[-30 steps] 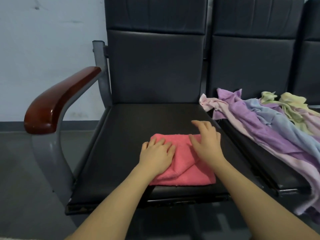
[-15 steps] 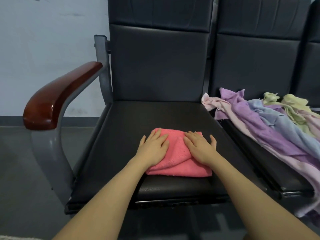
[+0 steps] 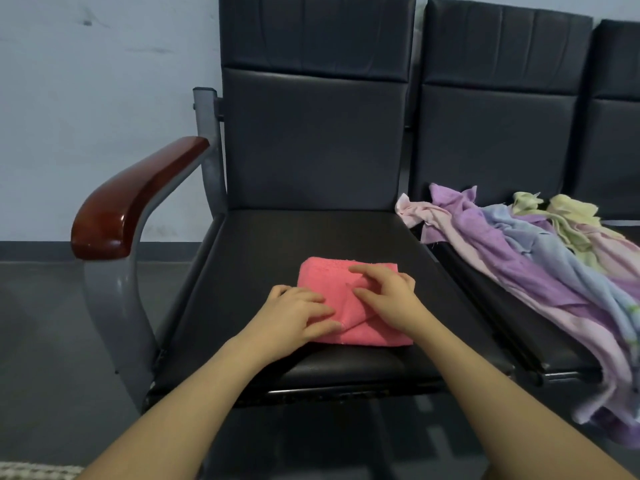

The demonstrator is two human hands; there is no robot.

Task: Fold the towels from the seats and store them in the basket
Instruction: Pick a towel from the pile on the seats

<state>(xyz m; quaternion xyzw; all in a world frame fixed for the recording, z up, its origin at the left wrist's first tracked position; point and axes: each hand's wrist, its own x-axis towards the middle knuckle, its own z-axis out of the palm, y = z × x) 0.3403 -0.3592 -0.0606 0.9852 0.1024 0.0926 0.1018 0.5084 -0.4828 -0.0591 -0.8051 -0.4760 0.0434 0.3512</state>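
Fingers [image 3: 322,311] of left hand [image 3: 294,315] and right hand [image 3: 388,294]: lightly bent, pressing folded pink terry towel [image 3: 332,278] on black padded seat [image 3: 277,244], gripping nothing.

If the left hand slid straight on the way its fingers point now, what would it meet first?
The left hand lies on the pink towel, its fingers pointing right, toward the right hand. Going straight on, it would probably meet the raised fold of towel under that hand first, then the hand itself; the gap looks small.
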